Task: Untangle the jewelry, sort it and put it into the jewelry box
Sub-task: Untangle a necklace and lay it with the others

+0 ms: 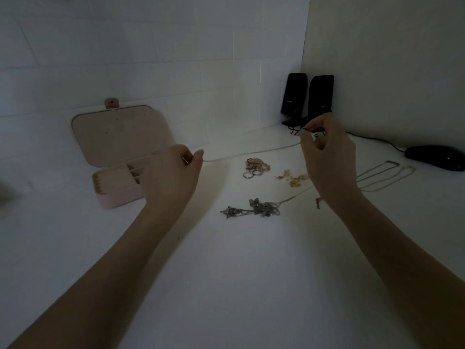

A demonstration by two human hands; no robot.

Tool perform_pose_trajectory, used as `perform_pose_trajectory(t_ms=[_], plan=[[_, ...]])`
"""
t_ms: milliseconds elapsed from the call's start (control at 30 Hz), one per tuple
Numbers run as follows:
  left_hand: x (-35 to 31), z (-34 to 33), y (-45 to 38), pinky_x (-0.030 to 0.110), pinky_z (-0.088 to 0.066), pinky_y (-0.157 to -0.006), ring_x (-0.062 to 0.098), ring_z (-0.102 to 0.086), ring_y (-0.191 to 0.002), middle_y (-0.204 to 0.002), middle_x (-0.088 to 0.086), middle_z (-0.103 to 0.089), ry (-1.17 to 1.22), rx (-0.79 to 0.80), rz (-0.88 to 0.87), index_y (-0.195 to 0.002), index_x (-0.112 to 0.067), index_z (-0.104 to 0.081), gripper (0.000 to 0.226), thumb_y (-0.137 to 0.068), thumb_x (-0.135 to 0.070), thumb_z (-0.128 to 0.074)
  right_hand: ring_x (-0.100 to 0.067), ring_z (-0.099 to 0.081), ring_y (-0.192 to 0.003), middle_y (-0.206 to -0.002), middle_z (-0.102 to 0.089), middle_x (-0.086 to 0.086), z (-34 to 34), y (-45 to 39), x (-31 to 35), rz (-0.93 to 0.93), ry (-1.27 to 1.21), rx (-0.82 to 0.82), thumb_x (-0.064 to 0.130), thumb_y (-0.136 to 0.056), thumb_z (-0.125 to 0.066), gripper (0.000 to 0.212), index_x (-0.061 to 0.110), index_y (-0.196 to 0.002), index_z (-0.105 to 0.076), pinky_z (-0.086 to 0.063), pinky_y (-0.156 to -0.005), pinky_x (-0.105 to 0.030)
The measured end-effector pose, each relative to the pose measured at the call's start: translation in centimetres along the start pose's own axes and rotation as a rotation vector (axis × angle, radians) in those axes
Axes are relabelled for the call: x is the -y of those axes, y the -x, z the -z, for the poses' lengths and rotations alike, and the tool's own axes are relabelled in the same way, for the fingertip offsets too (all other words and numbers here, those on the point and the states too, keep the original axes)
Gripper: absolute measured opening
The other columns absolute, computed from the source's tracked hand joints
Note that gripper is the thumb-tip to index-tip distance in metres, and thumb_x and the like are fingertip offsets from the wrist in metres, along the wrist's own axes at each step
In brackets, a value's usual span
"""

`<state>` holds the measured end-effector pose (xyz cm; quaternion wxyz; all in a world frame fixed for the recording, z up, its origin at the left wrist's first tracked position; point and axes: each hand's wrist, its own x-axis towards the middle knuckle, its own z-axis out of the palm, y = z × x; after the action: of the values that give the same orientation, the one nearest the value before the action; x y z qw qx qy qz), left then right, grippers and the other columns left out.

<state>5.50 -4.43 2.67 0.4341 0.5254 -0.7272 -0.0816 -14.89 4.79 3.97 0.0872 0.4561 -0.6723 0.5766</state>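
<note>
A thin silver chain hangs stretched above the white table between both hands. My left hand pinches one end; my right hand pinches the other, higher up, with a small pale pendant at its fingers. The pink jewelry box stands open at the left, partly behind my left hand, its lid leaning back. Below the chain lie a pile of rings, some gold earrings and a tangled clump of silver chains. Two chains lie laid out at the right.
Two black speakers stand in the back corner against the wall. A black mouse with its cable lies at the far right. The white table spreads wide toward me.
</note>
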Motion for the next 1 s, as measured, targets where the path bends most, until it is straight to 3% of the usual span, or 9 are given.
perform_pose_trajectory(t_ms=[67, 133, 233, 367, 467, 567, 767, 867, 1000], plan=[[0.6, -0.5, -0.5, 0.032, -0.052, -0.068, 0.010, -0.061, -0.055, -0.059, -0.006, -0.065, 0.330, 0.147, 0.053, -0.066, -0.022, -0.063, 0.027, -0.087, -0.037, -0.059, -0.006, -0.029, -0.036, -0.048, -0.038, 0.004, 0.0, 0.0, 0.4, -0.073, -0.180, 0.093, 0.021, -0.094, -0.054, 0.005, 0.016, -0.093, -0.053, -0.028, -0.037, -0.018], [0.2, -0.8, -0.2, 0.034, -0.052, -0.077, 0.010, -0.064, -0.067, -0.068, -0.004, -0.069, 0.501, 0.291, 0.017, -0.069, -0.025, -0.066, 0.014, -0.078, -0.016, -0.067, -0.006, -0.028, -0.037, -0.047, -0.038, 0.006, -0.1, 0.2, 1.0, -0.194, -0.418, 0.276, 0.020, -0.095, -0.054, 0.006, 0.015, -0.092, -0.051, -0.027, -0.037, -0.019], [-1.8, -1.3, 1.6, 0.018, -0.047, -0.078, 0.008, -0.064, -0.090, -0.096, 0.006, -0.070, 0.696, 0.615, -0.083, -0.094, -0.013, -0.065, 0.037, -0.077, 0.018, -0.055, -0.008, -0.037, -0.045, -0.057, -0.046, 0.004, -0.6, 1.1, 2.1, -0.285, -0.752, 0.583, 0.014, -0.097, -0.049, 0.007, 0.016, -0.090, -0.049, -0.031, -0.041, -0.019], [-3.4, -1.6, 3.6, 0.023, -0.054, -0.079, 0.018, -0.068, -0.087, -0.088, 0.009, -0.069, 0.951, 0.879, -0.115, -0.111, 0.002, -0.054, 0.024, -0.088, 0.010, -0.052, -0.016, -0.057, -0.061, -0.073, -0.061, -0.005, -0.9, 1.9, 3.1, -0.324, -0.931, 0.723, 0.013, -0.099, -0.044, 0.006, 0.013, -0.095, -0.049, -0.046, -0.050, -0.026], [-3.6, -1.2, 3.7, 0.027, -0.057, -0.062, 0.020, -0.066, -0.055, -0.063, 0.006, -0.066, 0.992, 0.856, -0.010, -0.097, -0.001, -0.056, 0.008, -0.093, 0.000, -0.049, -0.019, -0.063, -0.063, -0.074, -0.065, -0.006, -0.6, 1.4, 3.1, -0.372, -0.964, 0.623, 0.015, -0.099, -0.045, 0.006, 0.013, -0.095, -0.049, -0.054, -0.057, -0.029], [-3.1, -1.2, 3.1, 0.023, -0.050, -0.048, 0.012, -0.051, -0.041, -0.054, -0.002, -0.058, 0.862, 0.742, 0.047, -0.088, -0.004, -0.064, 0.014, -0.094, -0.007, -0.052, -0.018, -0.065, -0.054, -0.069, -0.067, 0.000, 0.0, 0.7, 2.9, -0.368, -0.863, 0.454, 0.019, -0.099, -0.046, 0.006, 0.014, -0.097, -0.049, -0.057, -0.055, -0.029], [-3.0, -0.9, 2.8, 0.021, -0.028, -0.039, 0.012, -0.037, -0.039, -0.050, -0.006, -0.051, 0.724, 0.756, 0.051, -0.078, -0.008, -0.062, 0.026, -0.093, 0.002, -0.043, -0.013, -0.061, -0.051, -0.076, -0.065, 0.004, 1.2, -0.2, 2.5, -0.420, -0.875, 0.226, 0.024, -0.099, -0.047, 0.007, 0.020, -0.095, -0.049, -0.040, -0.037, -0.019], [-3.2, -0.9, 2.7, 0.022, -0.027, -0.040, 0.012, -0.036, -0.040, -0.051, -0.002, -0.049, 0.725, 0.733, 0.118, -0.073, -0.009, -0.057, 0.026, -0.092, -0.001, -0.042, -0.012, -0.054, -0.046, -0.075, -0.062, 0.002, 1.5, -0.5, 2.2, -0.425, -0.871, 0.211, 0.024, -0.100, -0.045, 0.010, 0.020, -0.091, -0.049, -0.027, -0.034, -0.015], [-3.0, -0.7, 2.4, 0.024, -0.030, -0.045, 0.012, -0.038, -0.045, -0.051, -0.001, -0.046, 0.702, 0.615, 0.160, -0.063, -0.012, -0.049, 0.029, -0.091, -0.010, -0.045, -0.009, -0.035, -0.043, -0.070, -0.051, 0.001, 1.0, -0.6, 1.6, -0.374, -0.772, 0.208, 0.019, -0.099, -0.047, 0.012, 0.018, -0.087, -0.048, -0.023, -0.034, -0.016]])
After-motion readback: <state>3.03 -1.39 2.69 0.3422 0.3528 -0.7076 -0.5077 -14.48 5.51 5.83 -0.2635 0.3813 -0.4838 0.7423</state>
